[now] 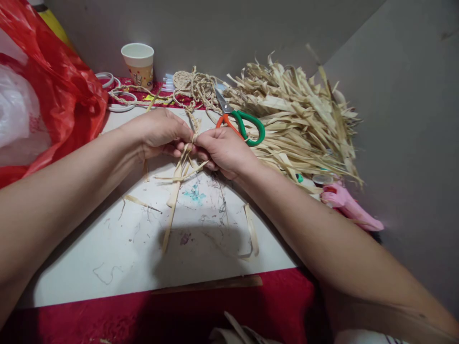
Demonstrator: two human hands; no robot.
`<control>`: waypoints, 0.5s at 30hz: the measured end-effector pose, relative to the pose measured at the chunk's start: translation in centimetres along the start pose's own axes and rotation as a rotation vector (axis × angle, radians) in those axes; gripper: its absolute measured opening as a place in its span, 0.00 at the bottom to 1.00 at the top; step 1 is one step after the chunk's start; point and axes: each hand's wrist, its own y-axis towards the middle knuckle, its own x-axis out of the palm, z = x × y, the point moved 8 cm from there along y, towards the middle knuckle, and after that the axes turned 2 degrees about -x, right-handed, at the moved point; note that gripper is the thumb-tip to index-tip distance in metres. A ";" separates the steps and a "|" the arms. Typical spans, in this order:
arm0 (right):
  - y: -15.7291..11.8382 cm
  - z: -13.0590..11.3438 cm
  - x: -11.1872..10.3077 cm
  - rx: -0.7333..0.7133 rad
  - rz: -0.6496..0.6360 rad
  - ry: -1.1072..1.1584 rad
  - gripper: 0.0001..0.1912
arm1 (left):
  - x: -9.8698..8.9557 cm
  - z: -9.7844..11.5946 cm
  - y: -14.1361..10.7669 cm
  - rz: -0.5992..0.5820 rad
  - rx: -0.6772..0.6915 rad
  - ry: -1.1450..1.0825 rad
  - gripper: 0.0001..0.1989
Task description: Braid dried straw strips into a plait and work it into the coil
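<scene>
My left hand [165, 133] and my right hand [223, 149] meet over the white board, both pinching a braid of dried straw-like leaf strips [195, 125]. Loose strip ends [175, 191] hang from the pinch down toward the board. Above my fingers the finished braid runs back to a coiled heap of braided cord [195, 86]. Just behind my right hand lie scissors [251, 128] with one green and one orange handle, blades pointing away. Some of my fingers are hidden behind the strips and each other.
A large pile of dried strips [297, 114] lies at the right by the grey wall. A paper cup [138, 64] stands at the back, near white rings [124, 102]. Red plastic bags [77, 91] fill the left. A pink object [351, 205] sits at the right. Scraps litter the white board [89, 258].
</scene>
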 end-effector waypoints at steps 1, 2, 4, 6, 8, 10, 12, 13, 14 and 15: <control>0.0 0.0 0.0 0.014 -0.008 0.018 0.13 | 0.0 0.0 -0.1 0.007 -0.001 -0.003 0.11; -0.1 0.0 0.0 0.023 -0.021 0.032 0.12 | 0.0 0.1 -0.2 0.019 0.011 0.001 0.11; -0.1 0.0 0.2 0.032 -0.051 0.051 0.11 | 0.0 0.3 -0.5 0.061 0.058 0.023 0.10; -0.1 0.0 0.2 0.035 -0.067 0.048 0.12 | 0.0 0.4 -1.0 0.108 0.105 0.033 0.09; -0.1 0.1 0.2 0.034 -0.074 0.031 0.14 | 0.0 0.3 -1.4 0.145 0.123 0.008 0.10; -0.1 0.1 0.3 0.028 -0.078 0.024 0.15 | 0.2 0.2 -1.6 0.161 0.134 -0.013 0.11; -0.1 0.1 0.3 0.025 -0.076 0.026 0.15 | 0.4 0.4 -1.9 0.171 0.164 0.003 0.12; -0.1 0.2 0.3 0.028 -0.071 0.027 0.15 | 0.5 0.6 -1.9 0.170 0.181 0.021 0.12; -0.1 0.2 0.3 0.032 -0.066 0.026 0.15 | 0.7 0.7 -2.0 0.168 0.195 0.040 0.12; -0.1 0.3 0.3 0.037 -0.062 0.022 0.15 | 0.8 0.9 -2.1 0.165 0.206 0.055 0.12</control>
